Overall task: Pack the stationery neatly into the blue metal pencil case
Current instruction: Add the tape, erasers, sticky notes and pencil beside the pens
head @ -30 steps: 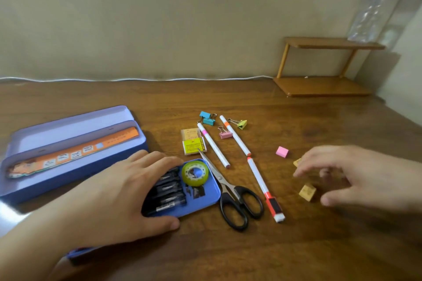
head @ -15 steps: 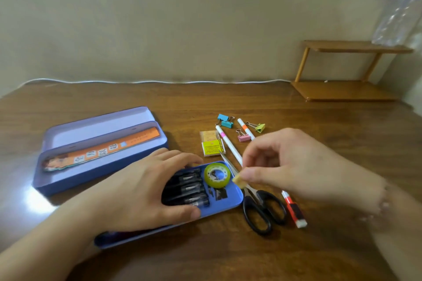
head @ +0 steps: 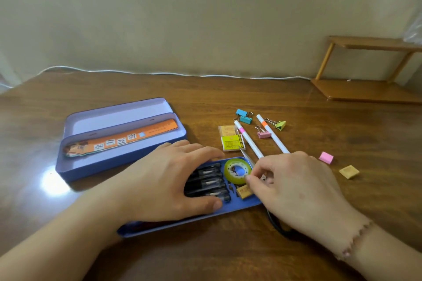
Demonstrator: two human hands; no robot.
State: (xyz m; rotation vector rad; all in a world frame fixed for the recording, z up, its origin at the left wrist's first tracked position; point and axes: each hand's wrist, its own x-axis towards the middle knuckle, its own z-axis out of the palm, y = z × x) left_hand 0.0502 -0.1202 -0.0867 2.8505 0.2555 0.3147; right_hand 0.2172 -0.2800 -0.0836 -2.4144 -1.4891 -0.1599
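The blue metal pencil case [head: 123,162] lies open at the left with an orange ruler [head: 118,141] in it. In front of it sits its blue tray [head: 182,221], holding several black pens [head: 205,182], a green tape roll [head: 237,170] and a tan eraser [head: 244,191]. My left hand [head: 169,180] rests flat on the pens, thumb at the tray's near rim. My right hand [head: 294,189] hovers over the tray's right end. Its curled fingertips pinch the far corner of the tan eraser, which lies in the tray.
Right of the case lie two white pens [head: 249,141], blue [head: 243,116], pink [head: 262,134] and green [head: 279,124] binder clips, a yellow staple box [head: 233,142], a pink eraser [head: 326,157] and another tan eraser [head: 349,171]. Scissors [head: 276,226] are mostly under my right hand. A wooden shelf [head: 365,91] stands far right.
My right hand picked a tan eraser off the table at the right, carried it left and lowered it into the tray beside the tape roll. My left hand stayed on the pens.
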